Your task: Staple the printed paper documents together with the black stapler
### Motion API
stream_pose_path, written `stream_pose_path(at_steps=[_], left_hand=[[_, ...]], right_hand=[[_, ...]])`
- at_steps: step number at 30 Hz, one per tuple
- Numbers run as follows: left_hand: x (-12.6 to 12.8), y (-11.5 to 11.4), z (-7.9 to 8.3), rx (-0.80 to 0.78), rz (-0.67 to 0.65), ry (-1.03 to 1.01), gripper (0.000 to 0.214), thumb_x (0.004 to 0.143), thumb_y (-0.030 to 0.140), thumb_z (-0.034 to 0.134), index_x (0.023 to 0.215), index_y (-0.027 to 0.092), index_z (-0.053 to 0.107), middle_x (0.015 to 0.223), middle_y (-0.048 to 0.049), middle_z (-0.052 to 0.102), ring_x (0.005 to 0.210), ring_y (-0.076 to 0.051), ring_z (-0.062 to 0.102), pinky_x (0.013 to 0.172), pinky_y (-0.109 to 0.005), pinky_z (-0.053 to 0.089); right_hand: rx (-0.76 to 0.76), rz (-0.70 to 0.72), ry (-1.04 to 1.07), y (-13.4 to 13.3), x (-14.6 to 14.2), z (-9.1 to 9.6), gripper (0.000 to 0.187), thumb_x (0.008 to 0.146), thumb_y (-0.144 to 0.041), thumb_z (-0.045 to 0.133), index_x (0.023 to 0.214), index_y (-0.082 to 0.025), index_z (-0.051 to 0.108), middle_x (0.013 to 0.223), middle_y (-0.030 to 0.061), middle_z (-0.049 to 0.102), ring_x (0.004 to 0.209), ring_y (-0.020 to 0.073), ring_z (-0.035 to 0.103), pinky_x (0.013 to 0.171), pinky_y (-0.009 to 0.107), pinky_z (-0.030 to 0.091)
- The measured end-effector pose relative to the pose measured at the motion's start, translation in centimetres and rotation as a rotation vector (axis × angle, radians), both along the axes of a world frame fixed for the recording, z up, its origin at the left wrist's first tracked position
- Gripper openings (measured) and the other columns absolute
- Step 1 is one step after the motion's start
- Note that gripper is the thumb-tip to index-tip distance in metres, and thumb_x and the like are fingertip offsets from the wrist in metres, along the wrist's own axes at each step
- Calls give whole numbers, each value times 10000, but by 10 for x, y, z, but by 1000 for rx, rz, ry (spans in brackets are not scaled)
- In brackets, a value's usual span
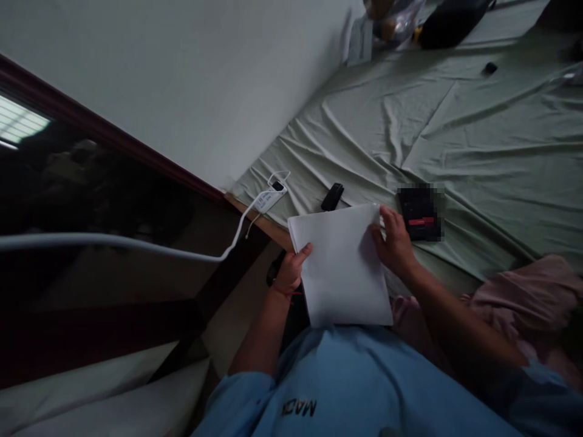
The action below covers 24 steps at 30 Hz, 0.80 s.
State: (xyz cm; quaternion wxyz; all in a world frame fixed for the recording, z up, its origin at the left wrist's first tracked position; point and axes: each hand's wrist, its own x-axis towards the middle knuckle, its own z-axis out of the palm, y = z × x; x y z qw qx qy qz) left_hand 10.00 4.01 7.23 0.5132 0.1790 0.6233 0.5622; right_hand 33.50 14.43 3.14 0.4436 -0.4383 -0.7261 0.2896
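A white sheet of paper is held in front of my blue shirt, over the near edge of a bed. My left hand grips its left edge, fingers curled round it. My right hand pinches the paper's upper right corner, fingers bent on it. Just beyond my right hand, a dark phone-like object with a red stripe lies on the sheet. A small black device lies just past the paper's top edge.
The bed is covered by a wrinkled pale green sheet. A white charger with a cable sits at the bed's corner, the cable running left. A white wall and a dark window are at left. Bags lie at the far end. Pink fabric lies at right.
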Motion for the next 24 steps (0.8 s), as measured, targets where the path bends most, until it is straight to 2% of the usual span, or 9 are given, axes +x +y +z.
stream_pose_path(at_steps=[2, 4, 6, 8, 10, 14, 17, 24], left_hand=[[2, 0, 4, -26, 7, 7, 841, 415, 561, 975, 1059, 80, 729, 985, -120, 743, 885, -275, 709, 808, -363, 574], [4, 0, 7, -52, 12, 23, 846, 392, 575, 975, 1030, 75, 732, 987, -126, 743, 844, -267, 704, 751, -348, 567], [5, -1, 6, -55, -5, 18, 825, 410, 580, 970, 1015, 71, 733, 994, -131, 742, 838, -266, 702, 742, -346, 564], [5, -2, 4, -37, -37, -13, 792, 451, 576, 962, 1018, 75, 729, 976, -126, 742, 846, -273, 704, 747, -352, 564], [5, -3, 2, -21, -54, -37, 770, 481, 578, 953, 1023, 84, 721, 953, -121, 742, 856, -285, 709, 753, -363, 567], [4, -6, -5, -6, -55, -55, 729, 529, 609, 929, 1004, 101, 711, 942, -125, 743, 938, -322, 713, 794, -393, 579], [-1, -8, -14, 21, -87, -92, 689, 587, 643, 894, 984, 107, 721, 951, -126, 743, 1051, -345, 695, 881, -414, 576], [-9, -12, -33, 98, -146, -48, 632, 795, 635, 765, 1163, 122, 728, 1057, -147, 737, 1185, -335, 648, 1004, -423, 531]], right_hand=[[152, -32, -154, 4, 0, 20, 525, 1006, -317, 449, 1521, -216, 450, 1545, 180, 452, 1408, 336, 432, 1159, 577, 355], [233, -52, -255, 8, -1, 39, 552, 1015, -309, 446, 1560, -226, 407, 1625, 160, 352, 1491, 349, 327, 1196, 601, 285], [278, -25, -352, 11, -3, 53, 510, 1020, -302, 454, 1527, -255, 461, 1627, 123, 368, 1527, 347, 268, 1221, 620, 212], [295, 32, -449, 14, -4, 60, 409, 1026, -286, 453, 1414, -278, 583, 1545, 98, 491, 1530, 345, 266, 1226, 655, 146], [286, 61, -510, 17, -6, 61, 351, 1031, -284, 454, 1321, -267, 652, 1456, 103, 581, 1517, 354, 291, 1213, 685, 135], [272, 126, -555, 17, -10, 59, 363, 1041, -294, 454, 1348, -226, 635, 1424, 130, 620, 1466, 352, 379, 1193, 686, 181], [262, 201, -577, 15, -14, 56, 337, 1050, -276, 431, 1287, -219, 663, 1248, 109, 727, 1401, 336, 460, 1190, 675, 186], [360, 146, -525, 6, -25, 60, 364, 1020, -195, 471, 1336, -254, 642, 1242, 68, 731, 1393, 298, 469, 1220, 577, 186]])
